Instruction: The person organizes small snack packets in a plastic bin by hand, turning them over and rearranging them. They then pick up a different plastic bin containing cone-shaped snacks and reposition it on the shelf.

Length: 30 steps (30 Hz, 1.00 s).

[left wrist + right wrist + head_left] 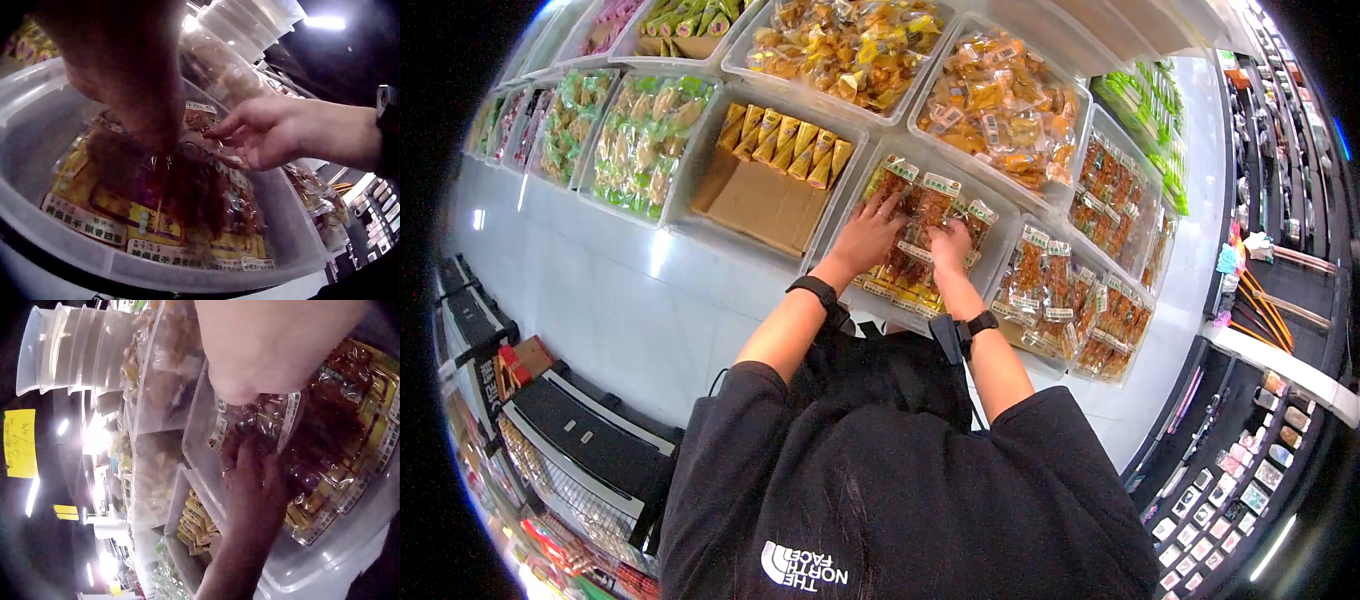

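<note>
Both hands are inside a clear plastic tub of flat snack packets. My left hand reaches in from the left, its fingers spread on the reddish-brown packets. In the right wrist view, the left hand lies with its fingers extended on the clear wrapping. Close beside it, my right hand pinches the edge of a snack packet. The left wrist view shows this right hand with thumb and fingers at the clear plastic. Yellow packets with white label strips lie beneath.
To the left, a tub holds yellow cone-shaped packs above bare cardboard. Tubs of orange-brown packets stand behind, and more flat packets sit to the right. Shelving lines the right side; dark racks stand at left.
</note>
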Each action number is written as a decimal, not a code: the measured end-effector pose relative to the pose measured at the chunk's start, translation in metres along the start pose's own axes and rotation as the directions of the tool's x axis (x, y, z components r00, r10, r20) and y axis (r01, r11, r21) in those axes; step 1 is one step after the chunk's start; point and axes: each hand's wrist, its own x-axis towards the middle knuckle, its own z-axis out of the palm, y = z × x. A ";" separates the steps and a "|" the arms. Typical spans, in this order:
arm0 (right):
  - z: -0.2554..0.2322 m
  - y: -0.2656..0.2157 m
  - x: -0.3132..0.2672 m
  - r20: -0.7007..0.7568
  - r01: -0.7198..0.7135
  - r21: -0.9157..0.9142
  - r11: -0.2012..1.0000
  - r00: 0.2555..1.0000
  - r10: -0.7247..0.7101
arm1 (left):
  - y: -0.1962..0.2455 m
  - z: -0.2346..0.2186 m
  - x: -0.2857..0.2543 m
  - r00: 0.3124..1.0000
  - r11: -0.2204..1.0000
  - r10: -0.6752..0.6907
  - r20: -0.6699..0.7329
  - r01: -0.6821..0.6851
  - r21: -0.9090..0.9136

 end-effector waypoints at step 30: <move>-0.001 -0.016 -0.011 0.101 0.097 -0.182 0.978 0.992 -0.080 | 0.002 0.013 -0.004 0.992 0.966 -0.118 -0.044 0.105 -0.236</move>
